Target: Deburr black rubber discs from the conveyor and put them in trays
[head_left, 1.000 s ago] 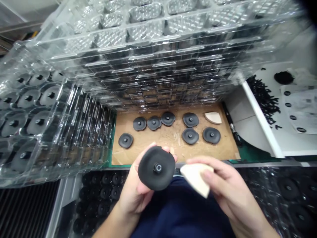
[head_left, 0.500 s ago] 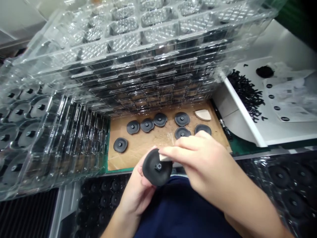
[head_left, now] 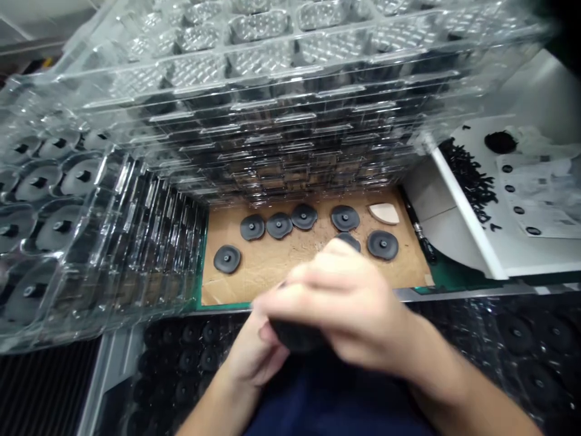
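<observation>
A black disc (head_left: 295, 336) is held low in the middle of the view, over dark blue cloth (head_left: 327, 393), just short of the near edge of the tabletop (head_left: 449, 277). It is clamped from 8 o'clock by the curled fingers of the left hand (head_left: 254, 357), and only its lower rim is seen. The right hand (head_left: 349, 312), blurred, is laid over the disc from 3 o'clock and is pressed against the left; whether anything is pinched in it cannot be told.

At 12 o'clock from the hands a brown board (head_left: 272, 266) is laid on the tabletop. Seven loose discs (head_left: 279, 225) are counted on it: four in a row along the far edge, one alone at 10 o'clock, and two at 1 o'clock, one of them half hidden behind the right hand's knuckles. One white wedge (head_left: 385, 213) is seen at the board's far right corner, just beside the row.

Two stacks of clear trays (head_left: 290, 121) are piled around the board, one at 12 o'clock and one at 9 o'clock; black discs are seated in the round pockets of the latter's top tray. At 3 o'clock one white tray (head_left: 472, 224) is set, with a heap of small black parts (head_left: 469, 175) in it. Dark trays (head_left: 190, 351) of further discs are seen below the tabletop edge at 7 and 4 o'clock, too dim to be counted.
</observation>
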Tool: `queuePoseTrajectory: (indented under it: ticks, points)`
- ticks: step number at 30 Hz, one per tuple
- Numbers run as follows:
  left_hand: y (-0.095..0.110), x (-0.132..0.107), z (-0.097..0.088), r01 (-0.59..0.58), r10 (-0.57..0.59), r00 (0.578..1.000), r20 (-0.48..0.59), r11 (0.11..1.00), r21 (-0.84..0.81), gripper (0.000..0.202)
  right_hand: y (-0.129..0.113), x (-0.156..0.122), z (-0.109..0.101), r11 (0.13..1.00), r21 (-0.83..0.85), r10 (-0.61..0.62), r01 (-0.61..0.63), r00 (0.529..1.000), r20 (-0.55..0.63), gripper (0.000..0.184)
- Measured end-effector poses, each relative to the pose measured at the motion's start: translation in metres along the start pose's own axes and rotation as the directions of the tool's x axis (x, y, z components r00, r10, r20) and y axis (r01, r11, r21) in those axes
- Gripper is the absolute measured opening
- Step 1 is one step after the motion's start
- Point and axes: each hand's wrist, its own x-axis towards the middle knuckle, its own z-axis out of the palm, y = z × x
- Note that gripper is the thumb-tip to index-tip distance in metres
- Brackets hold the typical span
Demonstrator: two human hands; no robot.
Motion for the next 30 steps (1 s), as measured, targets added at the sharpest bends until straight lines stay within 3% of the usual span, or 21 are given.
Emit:
queuePoseTrajectory:
  ticks: [2,5,7,10,12,14,16,17,19,20,22,24,26,30]
  points:
    - [0.002,0.001,-0.009,0.032,-0.020,0.995,0.099,0.993,-0.116,0.064,0.015,-0.008,0.002,0.968,0.042,0.249,-0.247,0.968,-0.032,0.024]
    - [0.006,0.000,-0.023,0.030,0.004,0.990,0.140,0.969,-0.244,0.060,0.035,-0.034,0.022,0.835,0.049,0.548,-0.547,0.836,-0.006,0.020]
    - [0.006,0.000,-0.030,0.007,0.031,0.991,0.128,0.958,-0.288,0.054,0.045,-0.057,0.046,0.783,0.046,0.619,-0.620,0.785,0.030,0.023]
    - [0.007,-0.001,-0.035,0.021,0.013,0.994,0.106,0.949,-0.313,0.056,0.057,-0.082,0.078,0.761,0.007,0.648,-0.649,0.760,0.047,0.024]
    - [0.009,-0.001,-0.035,0.038,-0.005,0.995,0.103,0.946,-0.321,0.062,0.059,-0.082,0.081,0.749,-0.010,0.662,-0.662,0.748,0.046,0.024]
    - [0.011,-0.002,-0.033,0.043,-0.012,0.995,0.100,0.948,-0.314,0.065,0.049,-0.067,0.069,0.735,-0.009,0.678,-0.678,0.735,0.016,0.025]
    - [0.012,-0.001,-0.030,0.031,-0.008,0.997,0.078,0.955,-0.294,0.066,0.029,-0.042,0.051,0.753,0.004,0.657,-0.659,0.751,-0.070,0.024]
    - [0.012,0.000,-0.028,0.023,-0.004,0.998,0.067,0.959,-0.284,0.065,0.016,-0.029,0.043,0.785,0.007,0.610,-0.620,0.771,-0.181,0.022]
    - [0.012,0.002,-0.025,0.020,0.002,0.997,0.080,0.962,-0.272,0.062,-0.009,-0.005,0.036,0.901,-0.037,0.406,-0.433,0.868,-0.286,0.022]
    - [0.012,0.003,-0.024,0.018,0.009,0.995,0.099,0.962,-0.271,0.058,-0.019,0.003,0.035,0.945,-0.064,0.293,-0.322,0.914,-0.281,0.023]
    - [0.013,0.004,-0.023,0.012,0.025,0.991,0.133,0.963,-0.270,0.048,-0.030,0.012,0.038,0.983,-0.055,0.165,-0.176,0.973,-0.163,0.023]
    - [0.014,0.004,-0.022,-0.003,0.033,0.993,0.109,0.963,-0.269,0.046,-0.031,0.015,0.040,0.985,0.008,0.175,-0.175,0.985,-0.005,0.020]
    - [0.014,0.004,-0.020,0.008,0.013,0.997,0.079,0.965,-0.261,0.048,-0.026,0.016,0.041,0.978,0.003,0.208,-0.208,0.977,0.054,0.016]
    - [0.013,0.003,-0.011,0.073,-0.047,0.988,0.146,0.981,-0.181,0.047,-0.019,0.015,0.044,0.974,-0.109,0.175,-0.198,0.967,-0.184,0.022]
